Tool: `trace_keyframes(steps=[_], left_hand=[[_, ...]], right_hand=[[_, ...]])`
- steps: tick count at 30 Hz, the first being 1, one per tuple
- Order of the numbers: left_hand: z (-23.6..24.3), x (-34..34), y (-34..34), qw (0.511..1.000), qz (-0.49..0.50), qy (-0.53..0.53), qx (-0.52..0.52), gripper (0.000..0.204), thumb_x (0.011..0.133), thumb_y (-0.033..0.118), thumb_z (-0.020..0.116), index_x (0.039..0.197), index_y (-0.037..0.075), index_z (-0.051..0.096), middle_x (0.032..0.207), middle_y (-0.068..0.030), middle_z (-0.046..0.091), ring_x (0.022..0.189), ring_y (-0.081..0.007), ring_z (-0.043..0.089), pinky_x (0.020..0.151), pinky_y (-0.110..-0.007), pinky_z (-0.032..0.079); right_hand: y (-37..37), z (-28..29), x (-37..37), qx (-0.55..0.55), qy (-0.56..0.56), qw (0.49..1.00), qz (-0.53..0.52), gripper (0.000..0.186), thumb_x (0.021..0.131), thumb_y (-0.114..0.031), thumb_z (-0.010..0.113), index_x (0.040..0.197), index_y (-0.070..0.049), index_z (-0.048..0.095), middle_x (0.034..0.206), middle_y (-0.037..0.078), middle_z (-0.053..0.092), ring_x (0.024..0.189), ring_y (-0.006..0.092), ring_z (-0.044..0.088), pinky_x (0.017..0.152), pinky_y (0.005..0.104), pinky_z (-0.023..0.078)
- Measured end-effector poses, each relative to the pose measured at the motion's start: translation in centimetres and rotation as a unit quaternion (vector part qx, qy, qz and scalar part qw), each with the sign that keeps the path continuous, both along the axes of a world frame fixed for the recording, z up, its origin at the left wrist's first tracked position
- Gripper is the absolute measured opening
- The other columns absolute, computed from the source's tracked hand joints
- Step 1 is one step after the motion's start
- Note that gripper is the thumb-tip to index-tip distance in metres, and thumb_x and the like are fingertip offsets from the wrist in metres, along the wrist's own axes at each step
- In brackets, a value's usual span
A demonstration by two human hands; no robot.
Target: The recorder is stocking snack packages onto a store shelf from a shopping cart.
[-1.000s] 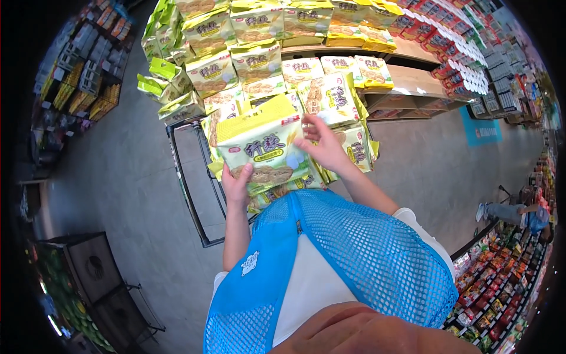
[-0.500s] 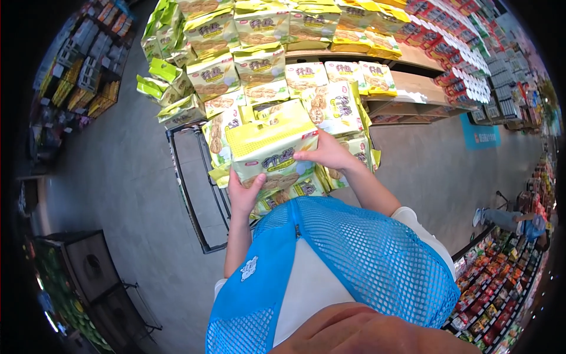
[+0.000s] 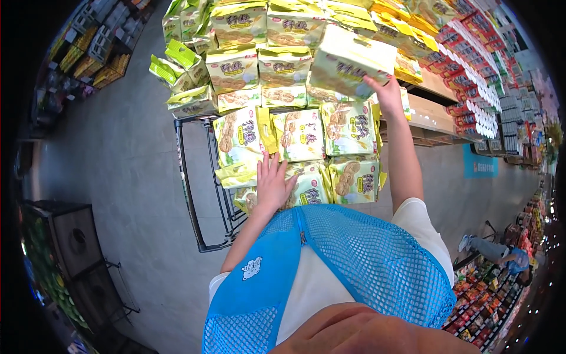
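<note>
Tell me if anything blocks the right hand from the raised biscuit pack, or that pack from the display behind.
Nothing visible does: the right hand grips the biscuit pack near its lower right corner. No obstacle shows before the displayed packs, though the held one hides some.

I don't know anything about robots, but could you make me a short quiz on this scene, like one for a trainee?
1. Which hand grips the held package near its lower corner?
A: left
B: right
C: both

2. True or false: the black trolley frame shows on the person's left of the lying packages.

3. What lies beneath the left hand, and how are its fingers?

Key:
1. B, the right hand.
2. True.
3. Some of the lying packages; the fingers are outstretched, not closed in a grip.
</note>
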State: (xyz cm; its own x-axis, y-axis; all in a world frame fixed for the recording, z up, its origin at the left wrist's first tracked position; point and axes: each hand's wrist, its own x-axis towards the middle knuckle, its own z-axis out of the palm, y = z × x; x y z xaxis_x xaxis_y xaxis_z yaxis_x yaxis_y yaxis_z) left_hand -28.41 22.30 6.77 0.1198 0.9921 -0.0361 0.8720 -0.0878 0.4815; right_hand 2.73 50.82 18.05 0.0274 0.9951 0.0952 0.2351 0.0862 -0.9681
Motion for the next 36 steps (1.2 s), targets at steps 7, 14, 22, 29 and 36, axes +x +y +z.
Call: trace_keyframes(steps=[7, 14, 22, 29, 36], left_hand=[[-0.3, 0.8, -0.9, 0.999, 0.013, -0.023, 0.025, 0.063, 0.098, 0.050, 0.059, 0.139, 0.002, 0.059, 0.158, -0.0200, 0.039, 0.154, -0.0390, 0.019, 0.126, -0.052, 0.012], [-0.1, 0.7, -1.3, 0.998, 0.004, -0.046, 0.037, 0.058, 0.095, 0.042, 0.065, 0.135, 0.001, 0.061, 0.157, -0.0200, 0.039, 0.152, -0.0428, 0.021, 0.123, -0.057, 0.016], [0.2, 0.6, -1.2, 0.999, 0.020, -0.032, 0.032, 0.058, 0.094, 0.045, 0.065, 0.131, 0.001, 0.063, 0.156, -0.0203, 0.041, 0.153, -0.0414, 0.022, 0.124, -0.056, 0.015], [-0.3, 0.4, -1.4, 0.998, 0.013, -0.046, 0.036, 0.054, 0.095, 0.041, 0.065, 0.130, 0.000, 0.064, 0.155, -0.0212, 0.042, 0.153, -0.0433, 0.021, 0.123, -0.057, 0.015], [-0.4, 0.3, -2.1, 0.997, 0.016, -0.039, 0.058, 0.046, 0.097, 0.041, 0.063, 0.125, 0.006, 0.069, 0.148, -0.0187, 0.051, 0.152, -0.0442, 0.023, 0.123, -0.058, 0.016]], right_hand=[[7.6, -6.2, 3.7, -0.095, 0.014, 0.995, -0.038, 0.056, 0.084, -0.008, 0.085, 0.131, -0.001, 0.053, 0.122, 0.012, 0.068, 0.109, 0.0220, 0.066, 0.094, 0.0374, 0.052], [11.6, -13.6, 1.7, -0.330, -0.009, 0.936, -0.124, 0.052, 0.093, -0.013, 0.076, 0.139, -0.013, 0.051, 0.129, 0.011, 0.064, 0.112, 0.0272, 0.064, 0.086, 0.0446, 0.055], [15.3, -20.8, -0.7, -0.232, -0.044, 0.961, -0.143, 0.045, 0.092, -0.021, 0.078, 0.127, 0.001, 0.062, 0.114, 0.014, 0.072, 0.098, 0.0240, 0.069, 0.079, 0.0402, 0.056], [11.8, -15.9, -2.0, -0.192, -0.152, 0.953, -0.181, 0.044, 0.089, -0.022, 0.077, 0.121, 0.007, 0.065, 0.114, 0.018, 0.070, 0.100, 0.0280, 0.068, 0.086, 0.0410, 0.052], [-2.0, -8.3, -5.5, 0.021, -0.166, 0.982, -0.083, 0.047, 0.094, -0.022, 0.068, 0.133, 0.002, 0.059, 0.125, 0.020, 0.068, 0.118, 0.0310, 0.064, 0.102, 0.0420, 0.050]])
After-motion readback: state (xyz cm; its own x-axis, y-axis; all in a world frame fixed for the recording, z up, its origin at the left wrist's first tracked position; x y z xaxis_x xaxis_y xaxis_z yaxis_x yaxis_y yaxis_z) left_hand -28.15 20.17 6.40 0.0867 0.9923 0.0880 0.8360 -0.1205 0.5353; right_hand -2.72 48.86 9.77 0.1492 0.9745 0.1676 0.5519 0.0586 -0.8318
